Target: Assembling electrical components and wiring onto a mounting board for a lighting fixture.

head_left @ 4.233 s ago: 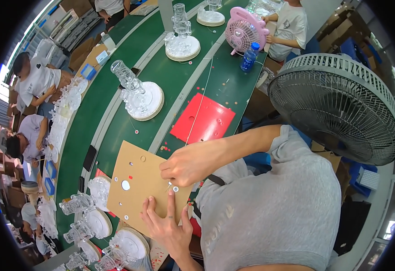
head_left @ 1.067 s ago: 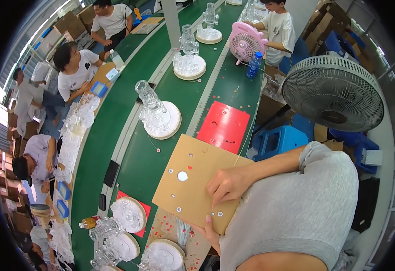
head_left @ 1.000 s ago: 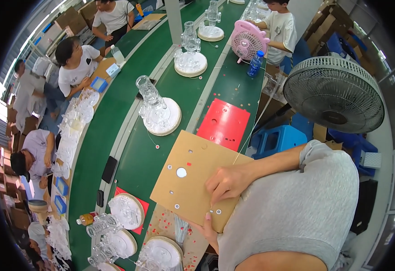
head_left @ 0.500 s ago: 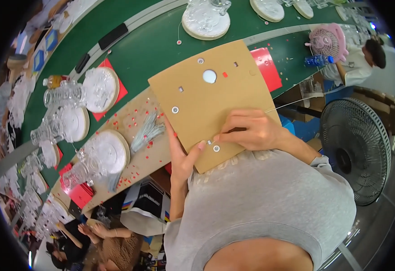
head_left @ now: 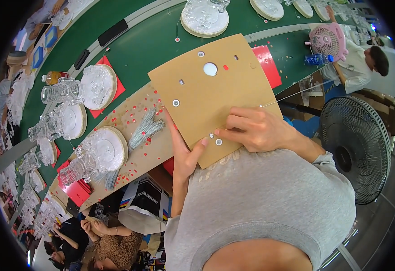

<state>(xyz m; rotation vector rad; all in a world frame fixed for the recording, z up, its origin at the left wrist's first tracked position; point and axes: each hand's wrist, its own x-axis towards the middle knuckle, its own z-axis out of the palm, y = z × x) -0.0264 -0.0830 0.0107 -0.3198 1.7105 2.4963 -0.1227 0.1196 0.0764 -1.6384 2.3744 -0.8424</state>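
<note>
At mid-frame my left hand [head_left: 184, 153] grips the brown cardboard sheet [head_left: 211, 92] by its lower edge, while my right hand [head_left: 256, 128] pinches a small metal eyelet [head_left: 211, 135] on it

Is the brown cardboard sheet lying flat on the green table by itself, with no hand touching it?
No, the left hand supports the cardboard sheet from its lower edge and the right hand presses on it.

My board [head_left: 215, 97] is plain tan card with one white hole. My shirt [head_left: 260, 203] is grey. The belt [head_left: 161, 40] is green, with red mats [head_left: 267, 63] and a pink fan [head_left: 326, 40]
</note>
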